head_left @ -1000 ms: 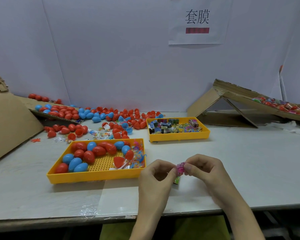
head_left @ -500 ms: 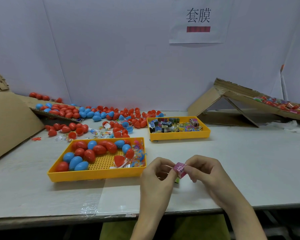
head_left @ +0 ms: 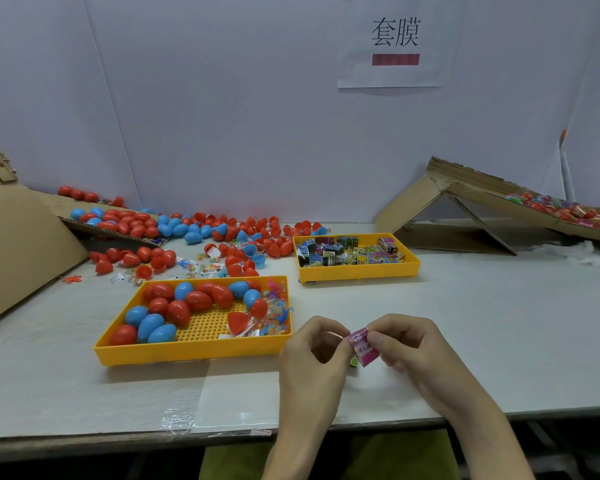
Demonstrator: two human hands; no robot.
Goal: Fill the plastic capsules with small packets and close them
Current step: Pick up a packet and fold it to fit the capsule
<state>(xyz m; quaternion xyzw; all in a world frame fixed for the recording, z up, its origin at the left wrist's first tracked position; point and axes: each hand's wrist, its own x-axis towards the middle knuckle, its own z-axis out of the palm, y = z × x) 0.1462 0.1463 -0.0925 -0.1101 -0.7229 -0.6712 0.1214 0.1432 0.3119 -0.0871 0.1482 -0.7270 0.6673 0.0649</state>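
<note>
Right of the near tray (head_left: pixel 187 351): I see left hand (head_left: pixel 312 356) and right hand (head_left: pixel 406 344) meeting just over the table (head_left: pixel 499 341).
Fingers: both hands' fingertips clamped on one pink packet (head_left: pixel 362 347).
Trays: two yellow; far tray (head_left: pixel 357 273) behind.
Near tray contents: six blue capsules (head_left: pixel 151 323).

We record red and blue capsules (head_left: pixel 179 311), yellow trays (head_left: pixel 191 351), a pink printed packet (head_left: pixel 363 347), multicoloured packets (head_left: pixel 347 253), brown cardboard (head_left: pixel 18 244), white sign (head_left: pixel 354 57) with black characters, red bar.
</note>
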